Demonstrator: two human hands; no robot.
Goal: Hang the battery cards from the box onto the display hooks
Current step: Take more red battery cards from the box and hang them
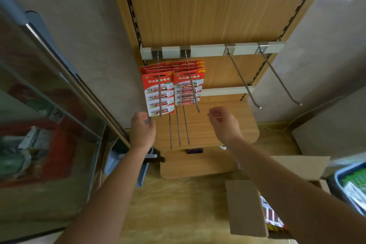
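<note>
Hanging is partway done, we judge: two stacks of red battery cards [158, 91] already sit on the two left display hooks [160, 93], while the two right hooks [244, 81] on the same rail [210, 50] are bare.

Left hand [143, 131] is raised just under the lower edge of the left stack, fingers loosely curled, holding nothing we can see. Right hand [224, 123] is up near the tip of the second loaded hook, thumb and forefinger close together; blur makes it impossible to tell whether it pinches anything, but no card is visible in it.

Remaining cards are in the open cardboard box [247, 208] on the floor at lower right; red packaging [272, 218] shows under our right forearm.

Step in hand, as we read it: between cards, so next is another pick from the box.

How we do it well:
- Grab one card by its top edge, punch hole clear of fingers.
- Aim for the first bare hook rather than crowding the loaded ones.
- Line the hole up with the hook's upturned tip, lift over it, slide back toward the rail.
- Steady the card's lower edge with the left hand so it doesn't swing.
- Keep print facing out, matching the hung stacks.
</note>
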